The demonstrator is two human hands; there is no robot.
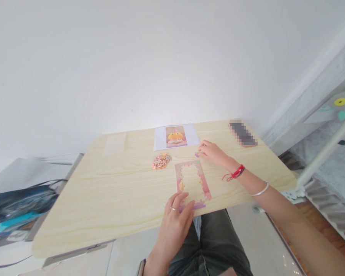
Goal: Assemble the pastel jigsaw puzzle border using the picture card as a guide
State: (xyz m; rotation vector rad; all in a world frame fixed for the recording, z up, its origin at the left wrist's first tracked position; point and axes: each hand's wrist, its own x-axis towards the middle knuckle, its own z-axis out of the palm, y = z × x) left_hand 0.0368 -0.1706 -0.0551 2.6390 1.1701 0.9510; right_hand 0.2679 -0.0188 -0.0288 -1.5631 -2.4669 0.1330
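A jigsaw puzzle border [206, 188], pink with purple along its near side, lies on the wooden table around a bare centre. Over its near left corner rests my left hand [175, 216], fingers apart and fingertips touching the pieces. Beyond the border's far right corner, my right hand [214, 154] pinches a small purple puzzle piece [197, 155] at the tabletop. To the left of the border is a heap of loose puzzle pieces [161, 161]. A printed reference sheet [160, 138] with a yellow cartoon figure lies behind, near the wall.
The light wooden table [109, 191] stands against a white wall. At its back right lies a phone-like dark object [243, 133], pixelated. A pale, translucent sheet [115, 143] lies at the back left. A dark bag [24, 201] sits beyond the left edge.
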